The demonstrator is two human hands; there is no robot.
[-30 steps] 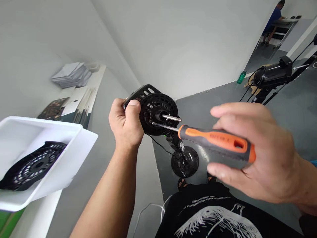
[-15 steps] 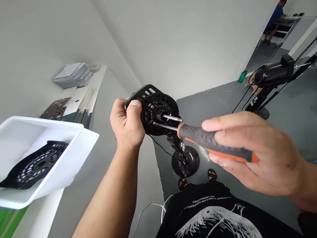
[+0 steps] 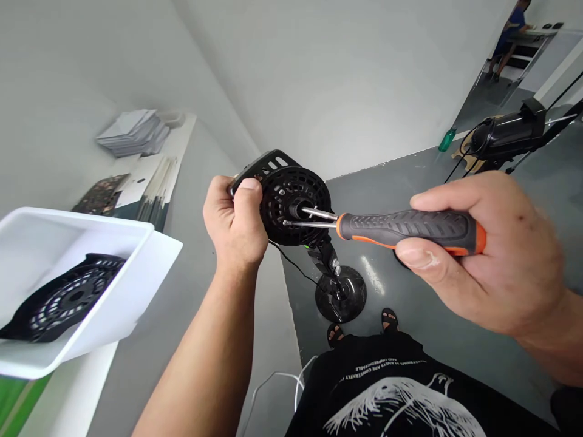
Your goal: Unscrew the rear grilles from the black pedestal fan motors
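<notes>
My left hand (image 3: 237, 221) is closed around the side of a black fan motor housing (image 3: 296, 197), thumb on its edge. The housing's round slotted face points toward me, with a metal shaft (image 3: 321, 213) sticking out of the centre. My right hand (image 3: 496, 255) grips a screwdriver (image 3: 405, 229) with a black and orange handle. The screwdriver's tip meets a screw (image 3: 285, 223) low on the left part of the face, its blade passing just under the shaft. Below the housing, a black stand runs down to a round base (image 3: 341, 294) on the floor.
At left, a white bin (image 3: 150, 273) holds a black slotted cover (image 3: 73, 300). Behind it are stacked papers (image 3: 134, 133) on a ledge. At right stand another black fan (image 3: 507, 133) and a green bottle (image 3: 447, 139). A person (image 3: 510, 36) sits far back at a table.
My right hand has turned around the screwdriver handle, its thumb now lower and the back end of the handle raised. The tip stays at the same screw; my left hand keeps its hold.
</notes>
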